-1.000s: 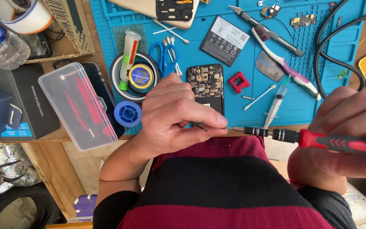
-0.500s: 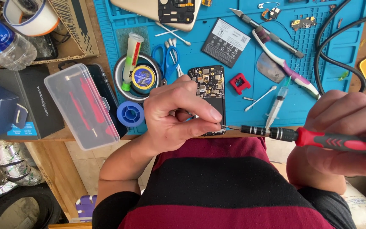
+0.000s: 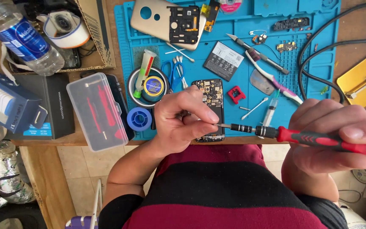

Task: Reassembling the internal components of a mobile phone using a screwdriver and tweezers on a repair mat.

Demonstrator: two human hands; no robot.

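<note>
My right hand (image 3: 331, 135) grips the red and black handle of a precision screwdriver (image 3: 314, 138) held level above the table's front edge. My left hand (image 3: 183, 121) pinches the screwdriver's metal tip between thumb and forefinger. Just behind that hand lies an opened phone body (image 3: 210, 106) with its circuit board showing, on a blue repair mat (image 3: 318, 68). What the fingertips hold besides the tip is too small to tell.
On the mat lie a gold phone back cover (image 3: 166, 21), a grey battery (image 3: 223, 60), tweezers, a knife, a syringe (image 3: 270, 112), a round tin (image 3: 147, 87) and a solder spool (image 3: 139, 118). A clear plastic case (image 3: 96, 110), boxes and a water bottle (image 3: 20, 36) stand left. Black cables (image 3: 314, 46) loop right.
The view has shifted slightly. My left hand has slid along to the screwdriver's tip and now pinches it; my right hand keeps its hold on the handle.
</note>
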